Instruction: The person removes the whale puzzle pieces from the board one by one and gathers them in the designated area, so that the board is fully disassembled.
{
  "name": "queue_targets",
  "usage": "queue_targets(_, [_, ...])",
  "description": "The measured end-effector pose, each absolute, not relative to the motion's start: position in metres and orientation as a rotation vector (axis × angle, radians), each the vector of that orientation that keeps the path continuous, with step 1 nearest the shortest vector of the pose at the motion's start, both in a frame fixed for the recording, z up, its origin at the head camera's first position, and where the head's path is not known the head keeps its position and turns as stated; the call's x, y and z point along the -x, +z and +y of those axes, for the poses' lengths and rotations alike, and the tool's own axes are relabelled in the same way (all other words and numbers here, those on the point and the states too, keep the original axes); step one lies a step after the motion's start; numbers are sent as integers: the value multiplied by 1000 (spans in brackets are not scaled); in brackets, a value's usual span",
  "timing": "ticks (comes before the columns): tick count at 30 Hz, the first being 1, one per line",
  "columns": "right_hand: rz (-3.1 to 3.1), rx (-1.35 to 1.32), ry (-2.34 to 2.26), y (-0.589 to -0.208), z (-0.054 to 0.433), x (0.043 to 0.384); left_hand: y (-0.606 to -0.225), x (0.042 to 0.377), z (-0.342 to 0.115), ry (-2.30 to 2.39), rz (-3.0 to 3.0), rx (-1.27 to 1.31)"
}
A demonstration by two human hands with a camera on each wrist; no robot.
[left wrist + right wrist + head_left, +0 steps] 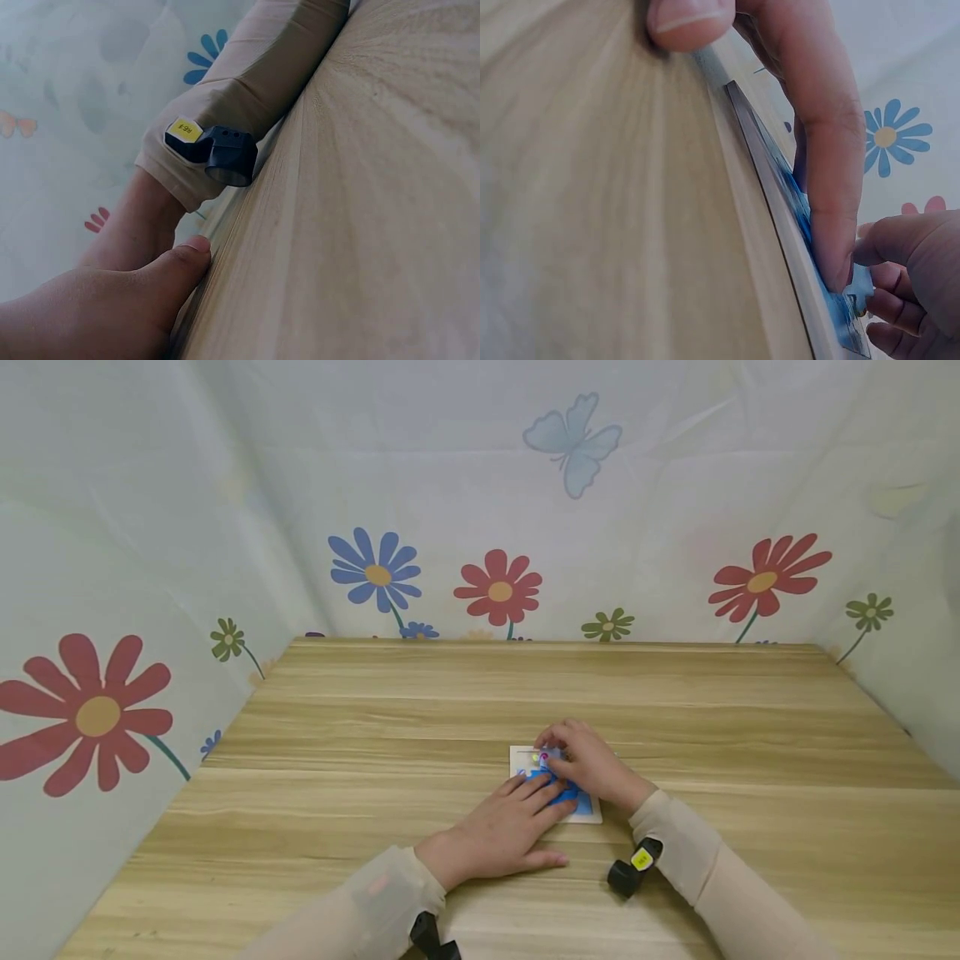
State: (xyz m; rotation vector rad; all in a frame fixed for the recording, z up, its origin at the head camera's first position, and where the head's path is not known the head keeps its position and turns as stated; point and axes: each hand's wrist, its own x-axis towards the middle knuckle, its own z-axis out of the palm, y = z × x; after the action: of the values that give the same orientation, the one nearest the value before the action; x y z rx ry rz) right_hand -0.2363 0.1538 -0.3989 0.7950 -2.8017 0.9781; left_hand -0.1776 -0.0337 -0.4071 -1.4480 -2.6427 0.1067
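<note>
A small flat puzzle board point(593, 814) with a pale frame and a blue picture lies on the wooden table. My left hand point(501, 837) rests over its near left part, fingers spread and fairly straight on the blue picture. At the board's far side, my right hand point(588, 764) pinches a small light-blue puzzle piece point(544, 760) with a pink spot between thumb and fingers. In the right wrist view, a left finger point(832, 202) presses on the board, next to the curled right hand point(922, 277). The hands cover much of the picture.
The wooden table point(360, 718) stretches out around the board. A white cloth point(420, 468) printed with flowers and a butterfly hangs behind and at the sides. Black camera mounts point(634, 868) sit on both sleeved wrists.
</note>
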Motion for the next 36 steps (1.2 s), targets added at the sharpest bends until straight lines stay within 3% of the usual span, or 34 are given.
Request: queue_targets(36, [-2771, -805, 1121, -377, 165, 240, -407, 177, -34, 96, -2648, 1444])
